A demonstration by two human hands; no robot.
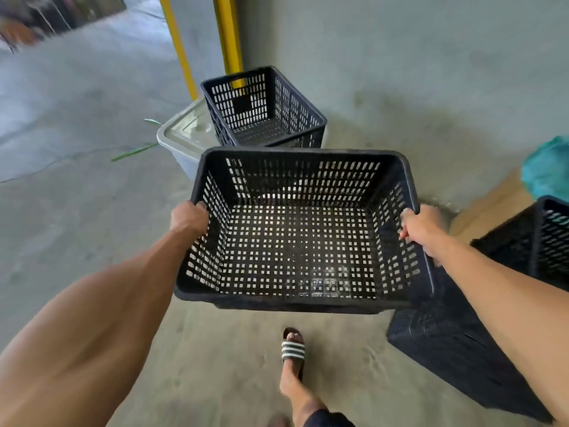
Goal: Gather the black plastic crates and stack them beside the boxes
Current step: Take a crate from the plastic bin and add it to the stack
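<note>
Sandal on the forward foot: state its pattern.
Black and white stripes across the sandal strap, head view.

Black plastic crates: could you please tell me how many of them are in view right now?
3: one crate carried in both hands, one crate standing ahead by the yellow poles, and one crate at the right edge, cut off by the frame. Others may lie out of view.

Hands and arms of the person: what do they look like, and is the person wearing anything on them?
Both arms are bare all the way up the picture: no sleeves show. The left hand and the right hand have no gloves, and I see no watch, bracelet or ring on either. The only things worn that show are lower down: a black sandal with white stripes and a bit of dark clothing at the bottom edge.
</note>
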